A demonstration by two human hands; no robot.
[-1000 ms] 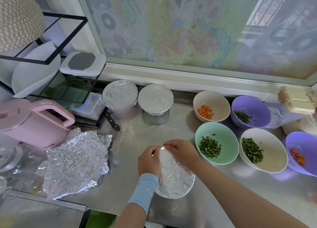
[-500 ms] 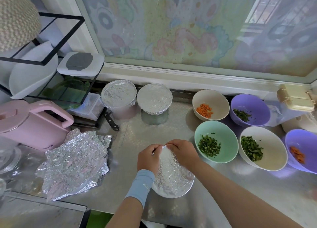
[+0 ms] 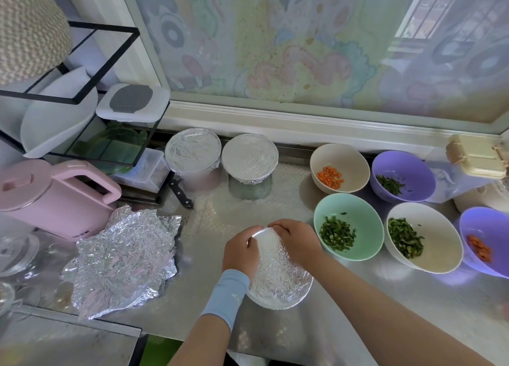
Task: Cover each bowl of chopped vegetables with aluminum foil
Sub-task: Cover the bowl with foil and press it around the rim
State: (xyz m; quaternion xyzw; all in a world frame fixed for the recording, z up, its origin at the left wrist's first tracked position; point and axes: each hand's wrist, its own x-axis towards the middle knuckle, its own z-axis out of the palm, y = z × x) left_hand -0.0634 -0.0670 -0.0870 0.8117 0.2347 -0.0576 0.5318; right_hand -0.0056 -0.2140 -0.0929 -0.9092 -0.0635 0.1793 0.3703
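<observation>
A foil-covered bowl (image 3: 278, 280) sits in front of me on the steel counter. My left hand (image 3: 240, 251) and my right hand (image 3: 298, 240) both press the foil down over its far rim, fingers curled on the edge. Two more foil-covered bowls (image 3: 193, 150) (image 3: 249, 156) stand at the back. Five bowls stand uncovered at the right: a beige bowl with carrot (image 3: 340, 167), a purple bowl with greens (image 3: 402, 178), a green bowl with chopped greens (image 3: 348, 226), a white bowl with greens (image 3: 424, 236), and a purple bowl with carrot (image 3: 486, 240). Loose crumpled foil sheets (image 3: 124, 258) lie to the left.
A pink kettle (image 3: 52, 197) stands at the left beside a black-framed rack (image 3: 82, 101). A knife (image 3: 180, 192) lies near the rack. A cream lidded box (image 3: 478, 156) sits at the far right. Glass lids (image 3: 16, 252) rest at the left edge.
Both hands stay on the far rim of the near bowl, working the foil down; they have barely shifted. Nothing else on the counter has moved.
</observation>
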